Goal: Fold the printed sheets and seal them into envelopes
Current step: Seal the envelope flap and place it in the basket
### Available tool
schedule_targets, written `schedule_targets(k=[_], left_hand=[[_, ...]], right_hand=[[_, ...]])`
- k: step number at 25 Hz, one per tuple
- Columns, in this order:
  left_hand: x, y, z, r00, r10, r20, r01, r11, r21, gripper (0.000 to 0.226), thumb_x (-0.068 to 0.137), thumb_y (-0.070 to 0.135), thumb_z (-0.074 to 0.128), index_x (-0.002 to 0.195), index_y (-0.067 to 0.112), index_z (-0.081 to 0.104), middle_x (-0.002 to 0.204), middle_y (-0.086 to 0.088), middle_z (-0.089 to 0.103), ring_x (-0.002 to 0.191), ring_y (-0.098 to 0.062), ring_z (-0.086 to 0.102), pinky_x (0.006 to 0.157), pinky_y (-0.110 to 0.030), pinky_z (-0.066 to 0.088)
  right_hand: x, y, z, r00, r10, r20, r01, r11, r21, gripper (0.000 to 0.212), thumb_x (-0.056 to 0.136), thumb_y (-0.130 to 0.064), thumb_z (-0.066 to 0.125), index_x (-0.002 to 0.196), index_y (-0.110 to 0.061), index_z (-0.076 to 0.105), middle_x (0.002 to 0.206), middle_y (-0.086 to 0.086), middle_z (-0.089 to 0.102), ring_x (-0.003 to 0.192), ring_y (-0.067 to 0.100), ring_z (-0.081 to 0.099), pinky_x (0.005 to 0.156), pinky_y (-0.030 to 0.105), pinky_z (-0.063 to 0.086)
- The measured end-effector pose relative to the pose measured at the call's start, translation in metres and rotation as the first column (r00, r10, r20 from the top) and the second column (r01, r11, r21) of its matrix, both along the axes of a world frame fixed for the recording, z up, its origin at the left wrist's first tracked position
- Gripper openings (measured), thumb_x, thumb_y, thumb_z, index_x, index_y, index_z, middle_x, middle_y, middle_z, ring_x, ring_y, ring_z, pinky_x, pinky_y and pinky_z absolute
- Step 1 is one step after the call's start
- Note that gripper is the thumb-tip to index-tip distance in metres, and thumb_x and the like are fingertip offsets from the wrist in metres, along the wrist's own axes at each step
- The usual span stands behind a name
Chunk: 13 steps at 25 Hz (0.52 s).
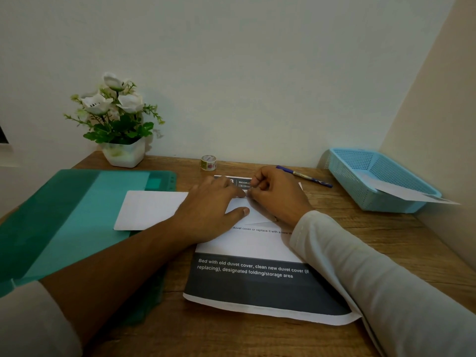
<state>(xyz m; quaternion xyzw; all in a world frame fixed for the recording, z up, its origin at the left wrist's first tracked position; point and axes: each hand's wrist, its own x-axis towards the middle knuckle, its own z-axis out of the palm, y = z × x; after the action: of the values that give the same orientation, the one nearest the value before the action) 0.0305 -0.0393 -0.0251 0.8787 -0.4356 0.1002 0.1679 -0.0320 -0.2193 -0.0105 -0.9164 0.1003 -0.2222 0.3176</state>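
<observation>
A white paper envelope (256, 213), frame centre, was pinned under the left hand (211, 204) with straight fingers, probably for steadiness. Its flap was seemingly pinched by the curled right hand (278, 195).

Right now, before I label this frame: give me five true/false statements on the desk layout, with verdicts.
1. The tape roll stands at the back of the desk, near the wall. True.
2. The pen lies inside the basket. False: it lies on the desk, just left of the basket.
3. A white paper sticks out over the basket's rim. True.
4. The flower pot stands at the desk's right edge. False: it stands at the back left.
5. The left hand presses flat on the envelope. True.
</observation>
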Motion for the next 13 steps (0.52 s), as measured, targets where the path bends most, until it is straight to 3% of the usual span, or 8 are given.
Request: schedule_targets(k=[5,9,13], left_hand=[[0.001,0.001,-0.001,1.0,-0.002,0.011,0.002,1.0,-0.004,0.048,0.096,0.061,0.047,0.138,0.038,0.054,0.138,0.009,0.05,0.127,-0.015,0.039,0.106,-0.041,0.038],[0.0,0.001,0.0,1.0,-0.004,0.002,0.004,1.0,0.001,0.049,0.097,0.06,0.047,0.14,0.037,0.054,0.139,0.009,0.049,0.128,-0.015,0.038,0.106,-0.041,0.037],[0.001,0.001,0.0,1.0,-0.006,0.005,0.006,1.0,0.004,0.049,0.096,0.061,0.047,0.139,0.038,0.055,0.137,0.01,0.05,0.127,-0.015,0.039,0.106,-0.042,0.038]], right_hand=[[0.003,-0.003,0.003,0.996,-0.053,-0.073,0.042,0.988,-0.147,0.01,0.085,-0.028,0.073,0.084,-0.026,0.064,0.077,-0.008,0.066,0.074,0.008,0.062,0.068,0.032,0.052],[-0.001,-0.018,0.003,0.98,-0.166,-0.112,0.147,0.976,-0.162,0.01,0.084,-0.026,0.07,0.082,-0.026,0.061,0.078,-0.008,0.067,0.08,0.015,0.066,0.075,0.038,0.055],[-0.016,-0.016,0.0,0.997,0.032,0.064,-0.021,0.987,-0.161,0.018,0.09,-0.014,0.065,0.098,-0.03,0.066,0.098,-0.014,0.066,0.085,0.006,0.061,0.077,0.031,0.052]])
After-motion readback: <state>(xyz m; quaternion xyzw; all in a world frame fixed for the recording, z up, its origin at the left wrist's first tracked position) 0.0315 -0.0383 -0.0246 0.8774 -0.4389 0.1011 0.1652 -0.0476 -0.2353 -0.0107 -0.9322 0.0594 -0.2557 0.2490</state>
